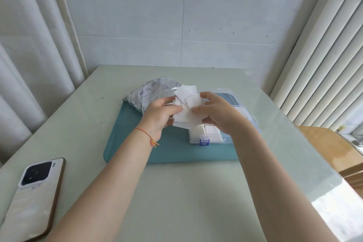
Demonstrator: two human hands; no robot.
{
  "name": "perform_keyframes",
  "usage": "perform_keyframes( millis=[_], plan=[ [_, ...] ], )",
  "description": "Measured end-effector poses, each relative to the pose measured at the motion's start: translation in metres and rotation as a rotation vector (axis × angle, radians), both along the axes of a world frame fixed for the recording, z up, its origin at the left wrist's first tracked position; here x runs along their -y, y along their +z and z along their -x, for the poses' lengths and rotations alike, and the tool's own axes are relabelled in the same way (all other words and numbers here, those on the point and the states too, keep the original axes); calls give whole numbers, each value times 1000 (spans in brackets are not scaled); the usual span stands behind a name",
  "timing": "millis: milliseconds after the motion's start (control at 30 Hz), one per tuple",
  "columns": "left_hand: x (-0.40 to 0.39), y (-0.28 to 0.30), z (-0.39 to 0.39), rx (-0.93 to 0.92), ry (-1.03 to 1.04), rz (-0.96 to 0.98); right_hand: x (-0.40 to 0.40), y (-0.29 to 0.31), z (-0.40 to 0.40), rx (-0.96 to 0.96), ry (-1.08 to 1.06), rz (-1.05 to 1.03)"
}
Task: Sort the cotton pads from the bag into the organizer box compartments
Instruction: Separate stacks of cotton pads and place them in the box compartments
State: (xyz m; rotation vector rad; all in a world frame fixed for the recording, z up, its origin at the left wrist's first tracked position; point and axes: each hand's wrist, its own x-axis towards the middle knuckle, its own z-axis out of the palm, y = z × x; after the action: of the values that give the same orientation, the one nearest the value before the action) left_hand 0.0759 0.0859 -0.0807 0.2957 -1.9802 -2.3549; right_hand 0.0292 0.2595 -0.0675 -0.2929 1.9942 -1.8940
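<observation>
Pads [186, 104] are bunched up between both hands right now, held in the air just above the box [225, 135], fanned out and pretty crooked. Left hand [160, 113] pinches the near-left edge of the bunch, right hand [214, 112] has thumb and fingers curled round the right side. Bag [155, 92] sits behind on the teal mat [137, 143], box on the mat's right part with some pads already stacked in its near compartments. My take: square the stack up first, tapping edges together between both hands, or it probably won't drop cleanly into a compartment. Keep the pinch light, since they look thin and will likely crumple or slide apart. Then lower it flat into a free slot.
</observation>
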Motion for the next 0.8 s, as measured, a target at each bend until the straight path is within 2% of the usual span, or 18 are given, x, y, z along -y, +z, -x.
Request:
perform_keyframes(
  millis=[200, 300, 367, 400, 433, 500, 533, 600, 667, 800],
  plan=[
    [7, 7, 2, -26, 1, -10, 15, 3, 3, -84, -31, -9],
    [10, 4, 0, -36, -45, 61, 16, -1, 5, -63, -32, -36],
    [11, 2, 1, -42, 5, 124, 17, -4, 6, -58, -66, -54],
    [11, 1, 2, -68, 85, 218, 16, -4, 7, -67, -113, -69],
    [12, -2, 5, -112, 189, 394, 16, -4, 9, -80, -169, -90],
    [18, -6, 9, -183, 336, 863, 13, -4, 12, -90, -261, -126],
    [22, -8, 11, -174, 341, 1054, 11, -4, 13, -77, -282, -133],
    [27, -10, 16, -109, 292, 1225, 10, -3, 12, -33, -279, -149],
    [29, -8, 21, -96, 310, 1230, 12, -1, 9, 21, -229, -189],
    [28, 1, 21, -174, 376, 1108, 27, 5, 6, 75, -172, -238]
  ],
)
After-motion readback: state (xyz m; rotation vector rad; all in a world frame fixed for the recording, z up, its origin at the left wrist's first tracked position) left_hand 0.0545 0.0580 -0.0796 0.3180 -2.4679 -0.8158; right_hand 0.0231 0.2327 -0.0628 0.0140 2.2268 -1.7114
